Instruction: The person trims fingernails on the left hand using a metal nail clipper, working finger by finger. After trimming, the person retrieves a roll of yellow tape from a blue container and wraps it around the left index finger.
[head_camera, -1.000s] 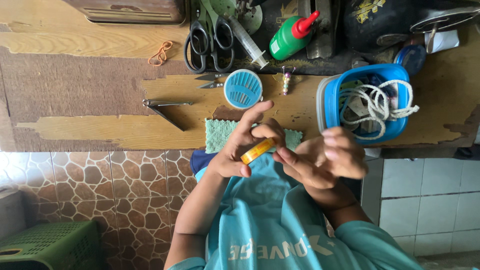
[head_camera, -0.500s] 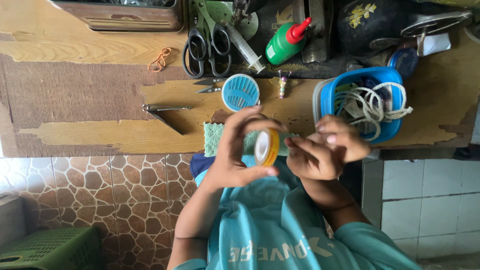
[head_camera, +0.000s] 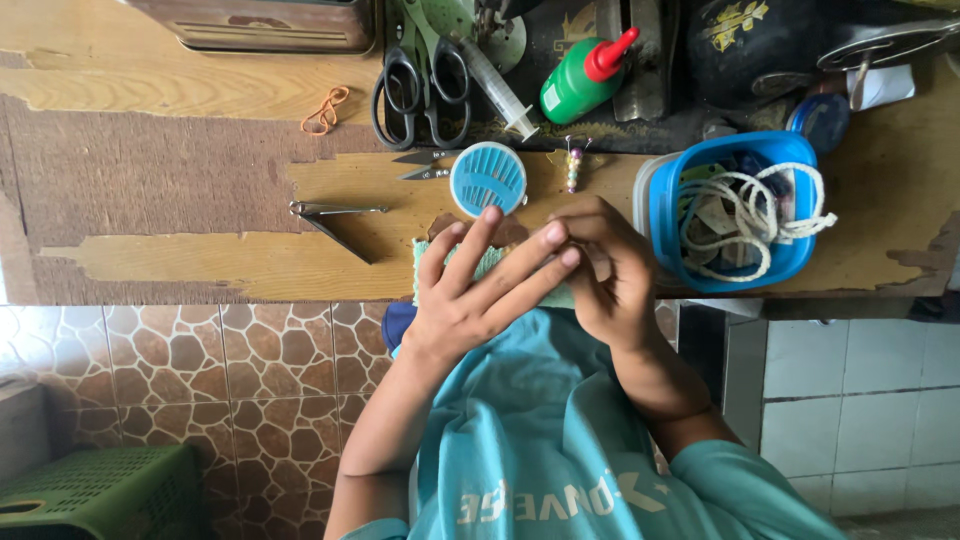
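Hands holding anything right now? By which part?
Cannot tell: the left hand and curled right hand meet at the fingertips, hiding anything between them.

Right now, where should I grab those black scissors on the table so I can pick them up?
Grab the scissors by the two black finger loops, which point toward the person at the table's near side. They lie flat with the blades running away under the clutter by the sewing machine, so come from the near side. The syringe lies close on the right.

Blue tub (head_camera: 668, 215), green bottle (head_camera: 572, 90)
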